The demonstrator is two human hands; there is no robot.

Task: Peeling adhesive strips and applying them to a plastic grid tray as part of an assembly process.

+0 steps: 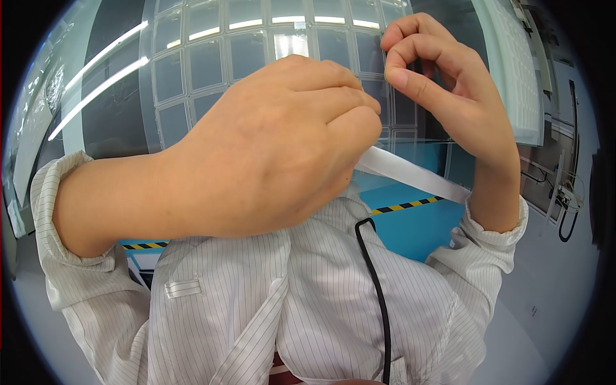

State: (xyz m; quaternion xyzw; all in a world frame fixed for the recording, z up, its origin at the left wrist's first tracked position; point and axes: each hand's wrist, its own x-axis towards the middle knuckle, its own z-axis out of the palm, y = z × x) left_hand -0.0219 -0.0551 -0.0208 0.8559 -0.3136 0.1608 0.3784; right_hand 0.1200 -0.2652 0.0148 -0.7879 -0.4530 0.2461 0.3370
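Nearest the camera is the person's striped white coat [256, 308], with a black cable [378, 289] running down its front. Just above it the left hand [269, 154] is curled into a tight fist, thumb and fingertips pinched shut on one end of a white strip [410, 173]. The strip runs from that pinch down and to the right, ending near the right wrist. The right hand [449, 83] is raised beside it, its fingers bent into a loose hook with the fingertips close to the thumb; they appear to touch the edge of the clear sheet [212, 58], but whether they truly clamp it cannot be told. That sheet is held up behind both hands and is divided into a grid of square cells that catch the ceiling lights. Farther off, below the hands, lies a blue floor [417, 231] crossed by a yellow-and-black striped tape line [404, 206].
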